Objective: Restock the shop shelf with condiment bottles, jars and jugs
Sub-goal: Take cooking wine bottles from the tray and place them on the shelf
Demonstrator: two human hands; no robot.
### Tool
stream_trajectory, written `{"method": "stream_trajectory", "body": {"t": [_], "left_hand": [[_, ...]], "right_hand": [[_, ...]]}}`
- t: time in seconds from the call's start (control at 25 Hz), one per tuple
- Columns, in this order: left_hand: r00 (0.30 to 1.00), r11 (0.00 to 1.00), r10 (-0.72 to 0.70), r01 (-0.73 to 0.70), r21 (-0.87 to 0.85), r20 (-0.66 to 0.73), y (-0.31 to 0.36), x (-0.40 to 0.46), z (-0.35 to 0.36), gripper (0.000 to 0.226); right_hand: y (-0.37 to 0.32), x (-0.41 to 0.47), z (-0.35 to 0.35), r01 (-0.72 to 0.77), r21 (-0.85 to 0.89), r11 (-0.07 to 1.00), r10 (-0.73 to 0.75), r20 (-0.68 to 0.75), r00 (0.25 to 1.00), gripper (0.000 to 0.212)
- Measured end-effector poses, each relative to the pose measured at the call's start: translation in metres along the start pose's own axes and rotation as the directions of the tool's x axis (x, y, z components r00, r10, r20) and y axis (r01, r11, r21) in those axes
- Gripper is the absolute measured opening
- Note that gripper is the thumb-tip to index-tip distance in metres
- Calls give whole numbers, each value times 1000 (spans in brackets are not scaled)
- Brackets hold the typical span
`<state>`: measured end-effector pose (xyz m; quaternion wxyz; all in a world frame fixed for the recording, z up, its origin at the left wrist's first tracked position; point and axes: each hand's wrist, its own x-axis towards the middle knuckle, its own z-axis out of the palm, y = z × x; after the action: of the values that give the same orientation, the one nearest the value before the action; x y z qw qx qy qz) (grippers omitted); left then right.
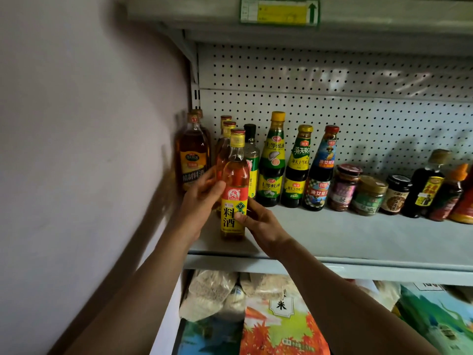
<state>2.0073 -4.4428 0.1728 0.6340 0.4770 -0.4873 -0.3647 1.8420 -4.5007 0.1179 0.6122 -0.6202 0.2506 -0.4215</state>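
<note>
A clear bottle of amber cooking wine (235, 175) with a yellow and red label stands upright at the front left of the grey shelf (358, 239). My left hand (198, 201) grips its left side at mid height. My right hand (261, 224) holds the lower label, thumb across the front. Behind it stand two more bottles of the same kind (225, 131) and a darker amber bottle (193, 155) against the wall.
To the right stand a row of sauce bottles (272, 160), several jars (368, 196) and dark bottles (425, 183) along the pegboard back (332, 80). The wall (89, 149) closes the left side. Bags of grain (212, 293) and printed sacks (281, 326) lie on the shelf below.
</note>
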Motion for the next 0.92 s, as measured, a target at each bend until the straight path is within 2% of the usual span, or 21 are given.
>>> {"method": "stream_trajectory", "body": {"t": [0.12, 0.32, 0.44, 0.6, 0.8, 0.92], "left_hand": [[999, 989, 1, -8, 150, 47, 4, -2, -2, 73], [999, 960, -15, 1, 280, 47, 24, 15, -2, 77], [998, 956, -29, 13, 292, 49, 34, 24, 1, 67], [997, 959, -69, 59, 277, 28, 35, 35, 1, 67], [994, 958, -102, 84, 275, 49, 38, 43, 1, 70], [993, 952, -108, 89, 293, 48, 37, 50, -2, 66]], "right_hand": [[2, 8, 6, 16, -89, 996, -18, -19, 1000, 50], [3, 13, 11, 8, -134, 991, -13, -34, 999, 47], [2, 15, 13, -1, -88, 996, -6, -74, 997, 52], [10, 20, 11, -3, -179, 984, -36, -212, 977, 51], [19, 27, 13, -7, -270, 963, -42, -177, 983, 39], [22, 32, 15, -7, -300, 954, -46, -170, 984, 39]]}}
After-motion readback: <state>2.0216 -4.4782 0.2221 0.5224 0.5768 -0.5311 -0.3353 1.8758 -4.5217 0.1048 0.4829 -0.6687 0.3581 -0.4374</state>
